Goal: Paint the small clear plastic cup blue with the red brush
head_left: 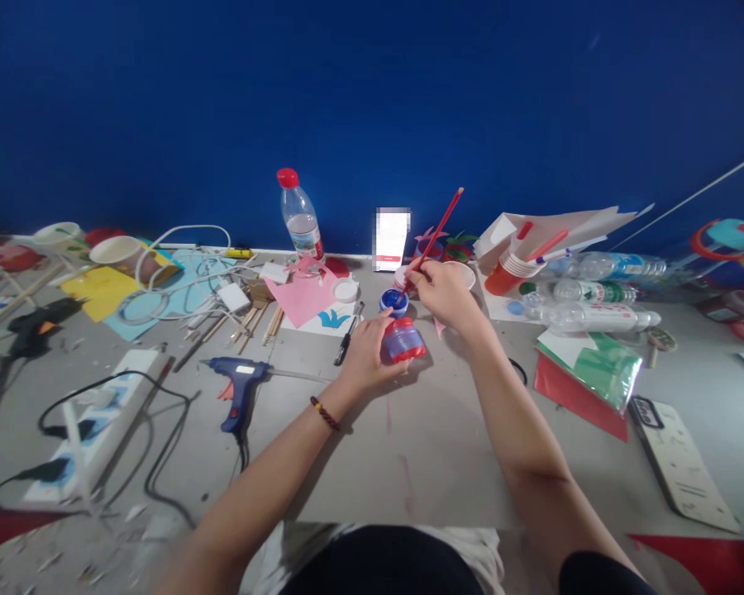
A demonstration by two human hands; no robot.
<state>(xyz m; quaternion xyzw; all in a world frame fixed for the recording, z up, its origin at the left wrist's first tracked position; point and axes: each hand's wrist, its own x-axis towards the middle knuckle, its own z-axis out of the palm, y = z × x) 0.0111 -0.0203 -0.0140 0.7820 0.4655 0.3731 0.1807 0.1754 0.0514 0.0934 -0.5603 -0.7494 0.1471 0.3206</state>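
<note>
Black shirt [381, 566], left grip [369, 351] around red-rimmed purple piece [404, 340], right grip [445, 291] around slim red brush [443, 226]

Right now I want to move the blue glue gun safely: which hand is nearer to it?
Left. The left hand, holding the red-and-purple object, is to the glue gun's right, not touching it; the right hand, holding a red brush, is farther right and forward.

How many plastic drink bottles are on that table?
4 visible: a red-capped bottle standing beyond the pink paper; on the right, a blue-labelled bottle, a green-labelled bottle and a nearer bottle lying side by side. Others may be hidden.
</note>
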